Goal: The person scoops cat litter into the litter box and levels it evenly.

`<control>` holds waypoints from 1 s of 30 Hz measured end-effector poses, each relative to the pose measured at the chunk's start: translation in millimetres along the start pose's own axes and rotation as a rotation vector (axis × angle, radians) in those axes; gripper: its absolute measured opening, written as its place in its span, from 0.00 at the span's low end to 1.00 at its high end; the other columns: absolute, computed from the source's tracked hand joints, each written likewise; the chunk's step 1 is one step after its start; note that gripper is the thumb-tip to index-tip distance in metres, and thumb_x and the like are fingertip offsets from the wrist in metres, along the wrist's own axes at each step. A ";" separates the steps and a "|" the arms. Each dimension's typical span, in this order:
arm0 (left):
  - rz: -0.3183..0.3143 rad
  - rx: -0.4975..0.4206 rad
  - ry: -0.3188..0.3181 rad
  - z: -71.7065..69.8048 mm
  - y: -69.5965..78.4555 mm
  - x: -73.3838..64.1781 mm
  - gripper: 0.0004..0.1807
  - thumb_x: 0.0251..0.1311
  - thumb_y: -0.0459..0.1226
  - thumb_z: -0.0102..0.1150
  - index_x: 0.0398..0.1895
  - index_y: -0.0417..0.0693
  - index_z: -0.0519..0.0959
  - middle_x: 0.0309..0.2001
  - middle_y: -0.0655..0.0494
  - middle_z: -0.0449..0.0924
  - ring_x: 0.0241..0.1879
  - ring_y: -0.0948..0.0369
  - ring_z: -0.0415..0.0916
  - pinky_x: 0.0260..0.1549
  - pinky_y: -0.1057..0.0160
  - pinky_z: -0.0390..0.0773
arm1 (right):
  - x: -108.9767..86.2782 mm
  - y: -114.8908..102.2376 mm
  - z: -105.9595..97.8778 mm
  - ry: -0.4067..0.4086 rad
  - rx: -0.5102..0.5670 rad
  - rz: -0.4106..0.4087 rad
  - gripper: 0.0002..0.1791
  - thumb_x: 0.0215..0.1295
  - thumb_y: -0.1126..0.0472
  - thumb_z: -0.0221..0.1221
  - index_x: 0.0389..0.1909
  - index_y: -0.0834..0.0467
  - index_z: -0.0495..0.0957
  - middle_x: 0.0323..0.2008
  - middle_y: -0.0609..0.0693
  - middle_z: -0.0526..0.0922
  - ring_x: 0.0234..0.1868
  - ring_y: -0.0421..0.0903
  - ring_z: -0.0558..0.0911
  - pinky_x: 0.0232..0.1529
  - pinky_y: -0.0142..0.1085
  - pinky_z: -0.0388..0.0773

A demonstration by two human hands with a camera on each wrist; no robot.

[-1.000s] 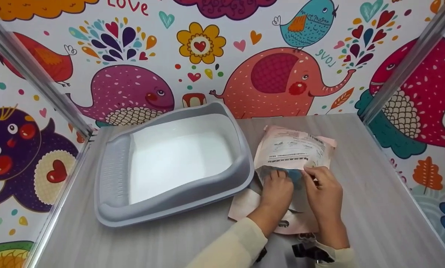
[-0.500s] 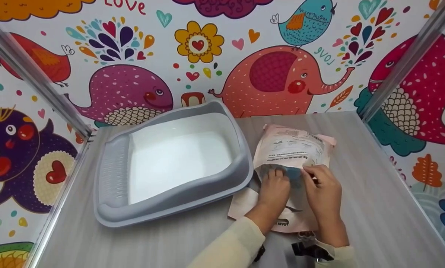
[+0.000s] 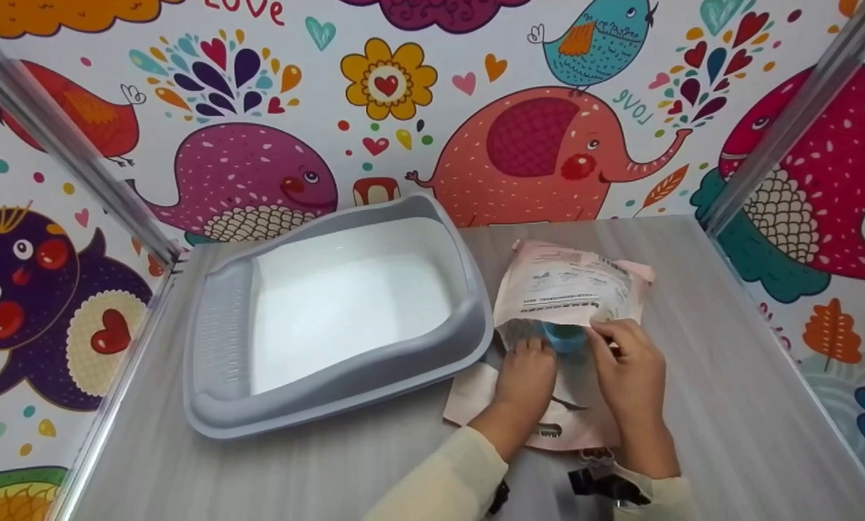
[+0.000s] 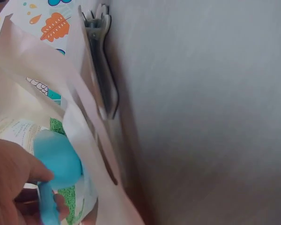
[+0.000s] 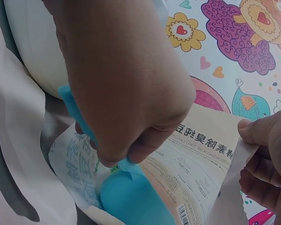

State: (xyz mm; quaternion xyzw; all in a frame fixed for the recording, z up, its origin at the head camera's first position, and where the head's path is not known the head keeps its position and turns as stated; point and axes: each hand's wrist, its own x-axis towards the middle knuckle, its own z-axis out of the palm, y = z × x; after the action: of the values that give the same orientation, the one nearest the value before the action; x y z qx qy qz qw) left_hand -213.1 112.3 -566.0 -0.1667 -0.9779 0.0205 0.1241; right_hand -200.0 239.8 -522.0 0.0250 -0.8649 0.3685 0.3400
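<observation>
A pink cat litter bag (image 3: 570, 282) lies on the table with its cut mouth toward me. My left hand (image 3: 525, 380) grips the handle of a light-blue scoop (image 5: 133, 197) at the bag's mouth. The scoop's rounded bowl (image 4: 58, 159) sits just inside the opening; whether it holds litter is hidden. With thumb and fingers, my right hand (image 3: 631, 376) pinches the upper edge of the mouth and keeps it lifted. In the right wrist view that hand (image 5: 271, 154) shows at the right, on the bag's printed panel (image 5: 192, 150).
A grey litter box (image 3: 218, 333) with a white inside stands left of the bag. Below the mouth lies the bag's lower flap (image 3: 584, 434) with a handle slot. A slim metallic tool with a scalloped end (image 4: 103, 65) lies near it. Patterned walls (image 3: 389, 159) enclose the table.
My left hand has drawn slightly left and toward me, and more of the blue scoop shows in the bag's mouth. The right hand keeps its hold on the edge.
</observation>
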 end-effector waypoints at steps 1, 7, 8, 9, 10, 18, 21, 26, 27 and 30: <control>-0.002 -0.006 -0.007 -0.1 -0.3 -0.3 0.13 0.69 0.39 0.59 0.53 0.53 0.86 0.43 0.59 0.82 0.43 0.63 0.78 0.38 0.67 0.82 | 0.2 -0.1 0.1 0.001 0.003 -0.001 0.09 0.58 0.72 0.71 0.40 0.62 0.90 0.34 0.53 0.88 0.33 0.44 0.82 0.40 0.09 0.67; -0.008 -0.022 -0.007 -0.6 0.1 -1.8 0.12 0.69 0.38 0.59 0.52 0.52 0.86 0.41 0.59 0.82 0.42 0.63 0.78 0.34 0.66 0.82 | 0.8 0.4 0.2 0.014 0.009 -0.015 0.09 0.57 0.73 0.72 0.39 0.61 0.90 0.34 0.53 0.88 0.33 0.41 0.82 0.39 0.09 0.68; -0.009 -0.021 0.001 -0.4 0.3 -1.9 0.12 0.69 0.38 0.59 0.51 0.52 0.86 0.40 0.59 0.82 0.41 0.63 0.78 0.33 0.67 0.82 | 0.7 0.5 0.2 0.014 0.011 -0.016 0.09 0.57 0.73 0.72 0.39 0.61 0.91 0.34 0.53 0.88 0.33 0.41 0.82 0.39 0.10 0.69; -0.009 -0.020 0.009 -0.2 0.5 -1.9 0.11 0.68 0.38 0.59 0.50 0.52 0.86 0.39 0.59 0.82 0.41 0.63 0.78 0.31 0.67 0.82 | 0.7 0.5 0.1 0.014 0.012 -0.014 0.10 0.57 0.73 0.72 0.39 0.61 0.91 0.34 0.53 0.88 0.33 0.41 0.82 0.39 0.09 0.69; -0.009 -0.021 0.015 0.1 0.5 -2.0 0.11 0.68 0.38 0.59 0.50 0.52 0.86 0.39 0.59 0.82 0.40 0.63 0.78 0.30 0.67 0.82 | 0.7 0.6 -0.1 0.013 0.012 -0.012 0.10 0.57 0.73 0.72 0.39 0.61 0.91 0.34 0.53 0.88 0.33 0.42 0.82 0.39 0.09 0.68; -0.016 -0.091 -0.010 0.3 -4.5 -4.1 0.07 0.66 0.36 0.61 0.42 0.54 0.86 0.37 0.58 0.81 0.40 0.62 0.79 0.29 0.66 0.83 | -0.1 0.5 -1.0 0.002 0.017 0.002 0.10 0.58 0.72 0.72 0.40 0.60 0.91 0.34 0.53 0.89 0.33 0.41 0.82 0.39 0.10 0.70; -0.017 -0.108 -0.025 -0.2 -7.0 -6.5 0.06 0.66 0.35 0.60 0.42 0.54 0.85 0.38 0.58 0.81 0.41 0.62 0.80 0.29 0.65 0.84 | -0.1 0.7 -1.0 0.004 0.018 -0.005 0.09 0.58 0.72 0.72 0.40 0.61 0.90 0.34 0.53 0.88 0.33 0.40 0.82 0.39 0.10 0.70; -0.012 -0.125 -0.025 -0.4 -10.9 -11.3 0.07 0.66 0.34 0.60 0.42 0.54 0.85 0.39 0.57 0.81 0.43 0.61 0.81 0.31 0.65 0.84 | 0.0 1.7 -0.9 0.012 0.023 -0.023 0.09 0.57 0.72 0.72 0.39 0.61 0.90 0.34 0.53 0.89 0.33 0.37 0.81 0.39 0.10 0.69; -0.014 -0.128 -0.020 -0.4 -11.5 -12.4 0.07 0.66 0.34 0.60 0.42 0.54 0.85 0.39 0.57 0.81 0.43 0.61 0.81 0.32 0.66 0.84 | 0.0 1.9 -0.8 0.013 0.025 -0.027 0.09 0.57 0.72 0.72 0.39 0.61 0.90 0.34 0.53 0.89 0.34 0.35 0.81 0.39 0.10 0.69; -0.024 -0.130 0.013 0.9 -13.2 -15.6 0.07 0.65 0.34 0.61 0.41 0.54 0.85 0.38 0.57 0.81 0.42 0.61 0.81 0.31 0.66 0.84 | 0.5 2.9 -0.8 0.019 0.042 -0.037 0.08 0.57 0.72 0.72 0.38 0.61 0.90 0.33 0.53 0.88 0.34 0.30 0.79 0.38 0.10 0.70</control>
State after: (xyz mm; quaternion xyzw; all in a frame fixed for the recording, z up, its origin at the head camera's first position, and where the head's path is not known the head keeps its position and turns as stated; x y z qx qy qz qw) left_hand -203.3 94.7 -569.5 -0.1631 -0.9782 -0.0458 0.1198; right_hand -200.8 242.5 -523.1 0.0445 -0.8530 0.3805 0.3545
